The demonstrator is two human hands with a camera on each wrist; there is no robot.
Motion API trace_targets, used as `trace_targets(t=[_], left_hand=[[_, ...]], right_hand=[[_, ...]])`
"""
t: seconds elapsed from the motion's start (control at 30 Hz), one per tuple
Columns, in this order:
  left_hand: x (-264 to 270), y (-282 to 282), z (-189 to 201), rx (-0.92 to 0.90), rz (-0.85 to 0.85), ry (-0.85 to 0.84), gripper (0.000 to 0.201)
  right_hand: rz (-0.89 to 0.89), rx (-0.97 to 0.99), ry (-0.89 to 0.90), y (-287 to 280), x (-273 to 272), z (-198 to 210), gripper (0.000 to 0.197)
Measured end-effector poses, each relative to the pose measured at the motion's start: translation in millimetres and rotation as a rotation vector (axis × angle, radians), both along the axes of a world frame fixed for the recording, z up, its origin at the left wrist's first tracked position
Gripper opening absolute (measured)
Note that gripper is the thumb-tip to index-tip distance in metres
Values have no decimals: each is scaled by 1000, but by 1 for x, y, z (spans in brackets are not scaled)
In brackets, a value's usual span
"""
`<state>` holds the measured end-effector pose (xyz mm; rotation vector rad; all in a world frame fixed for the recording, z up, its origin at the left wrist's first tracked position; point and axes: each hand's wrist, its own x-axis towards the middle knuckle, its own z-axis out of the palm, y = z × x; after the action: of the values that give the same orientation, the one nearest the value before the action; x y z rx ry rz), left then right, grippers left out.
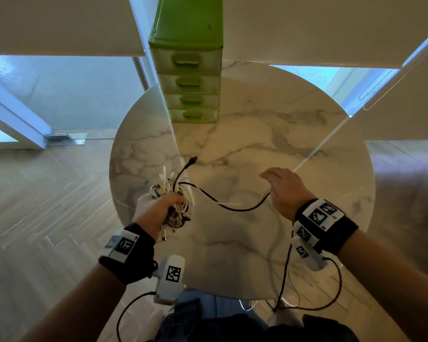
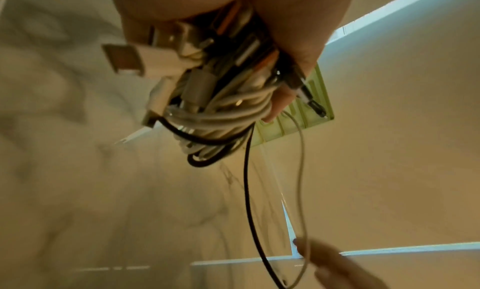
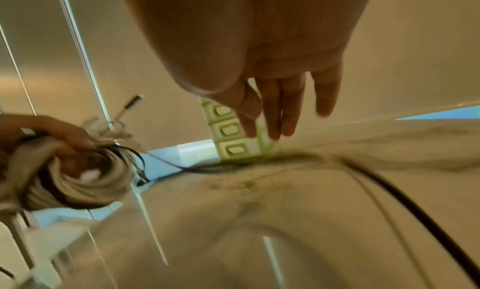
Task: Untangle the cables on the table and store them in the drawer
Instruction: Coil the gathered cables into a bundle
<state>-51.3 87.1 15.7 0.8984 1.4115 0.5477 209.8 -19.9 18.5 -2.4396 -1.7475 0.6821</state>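
At lower left of centre, the left hand (image 1: 158, 213) clutches the cable bundle (image 1: 176, 201) above the table (image 1: 257, 149). Two strands sag rightward to the right hand (image 1: 284, 191), fingers spread; hard pulling could tighten knots. Drawers (image 1: 190, 82) stand shut, upper centre.

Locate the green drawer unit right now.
Head view: the green drawer unit stands at the far edge of the marble table, centre-left, beyond the cable bundle in the left hand.
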Motion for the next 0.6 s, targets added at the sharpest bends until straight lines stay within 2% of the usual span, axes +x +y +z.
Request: trace_targets(t=[0.07, 0.1, 0.17, 0.23, 0.33, 0.43, 0.5, 0.6], left_hand=[[9, -7, -2, 11, -27, 34, 9], [14, -10, -1, 11, -48, 44, 8], [21, -17, 2, -24, -76, 4, 6], [23, -20, 6, -102, -79, -85, 10], [18, -18, 12, -248, -132, -296, 9], [9, -21, 14, -388, -174, -575, 17], [8, -32, 18, -464, -191, -787, 24], [6, -43, 15, -478, -209, -998, 36]], right_hand=[[-1, 145, 135, 7, -31, 15, 51], [33, 142, 203, 9, -49, 22, 58], [132, 18, 228, 12, -80, 24, 66], [179, -76, 213, 13, -94, 12, 63], [100, -30, 321, 10, -91, 1, 54], [72, 87, 299, 9, -82, 1, 43], [60, 74, 321, 13, -80, 3, 37], [52, 30, 404, 18, -88, 9, 31]])
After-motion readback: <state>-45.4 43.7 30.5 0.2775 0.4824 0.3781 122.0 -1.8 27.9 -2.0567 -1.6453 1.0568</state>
